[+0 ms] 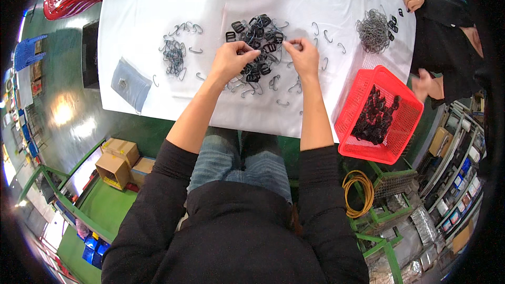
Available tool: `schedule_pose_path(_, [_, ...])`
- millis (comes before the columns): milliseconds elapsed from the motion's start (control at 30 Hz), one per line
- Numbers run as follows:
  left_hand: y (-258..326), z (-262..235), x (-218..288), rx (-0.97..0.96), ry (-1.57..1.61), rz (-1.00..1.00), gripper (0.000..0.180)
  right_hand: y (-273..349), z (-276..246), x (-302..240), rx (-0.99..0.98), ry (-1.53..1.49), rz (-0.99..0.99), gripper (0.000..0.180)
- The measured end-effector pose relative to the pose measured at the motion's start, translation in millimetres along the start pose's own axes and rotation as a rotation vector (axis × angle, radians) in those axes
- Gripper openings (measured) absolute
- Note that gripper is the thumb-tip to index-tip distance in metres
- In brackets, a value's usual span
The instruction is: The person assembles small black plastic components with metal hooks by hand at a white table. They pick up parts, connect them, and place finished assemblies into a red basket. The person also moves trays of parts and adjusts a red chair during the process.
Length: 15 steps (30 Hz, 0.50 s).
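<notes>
A pile of black slotted buckles (253,31) mixed with wire hooks (252,88) lies on the white-covered table (210,115) in front of me. Over its left side, my left hand (231,62) is closed, thumb and fingertips pinched together. At the pile's right edge my right hand (305,59) also pinches, close to a black buckle. Whatever sits between the fingers of either hand is too small to make out. A smaller heap of grey hooks (173,58) lies to the left, with several loose hooks around it.
To the right stands a red plastic basket (344,110) holding black pieces. Beyond it is a round heap of wire hooks (372,31), beside a co-worker in black (447,47). A clear plastic bag (130,84) lies at the table's left edge. Cardboard boxes (117,160) stand lower left.
</notes>
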<state>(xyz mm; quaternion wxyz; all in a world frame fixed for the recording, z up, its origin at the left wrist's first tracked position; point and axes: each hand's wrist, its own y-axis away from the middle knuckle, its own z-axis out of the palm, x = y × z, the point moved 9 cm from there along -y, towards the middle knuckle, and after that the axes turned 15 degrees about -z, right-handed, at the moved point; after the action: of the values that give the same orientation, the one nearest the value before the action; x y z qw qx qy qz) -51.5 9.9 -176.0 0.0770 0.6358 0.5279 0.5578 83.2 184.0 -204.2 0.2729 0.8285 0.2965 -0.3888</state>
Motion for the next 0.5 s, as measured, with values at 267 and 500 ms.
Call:
schedule_pose_path(267, [-19, 9, -48, -0.438, 0.382, -0.353, 0.031, -19, 11, -46, -0.005, 0.628, -0.137, 0.026])
schedule_pose_path(500, [-19, 2, -44, -0.426, 0.32, -0.299, 0.024, 0, -17, -33, 0.16, 0.632, -0.21, 0.016])
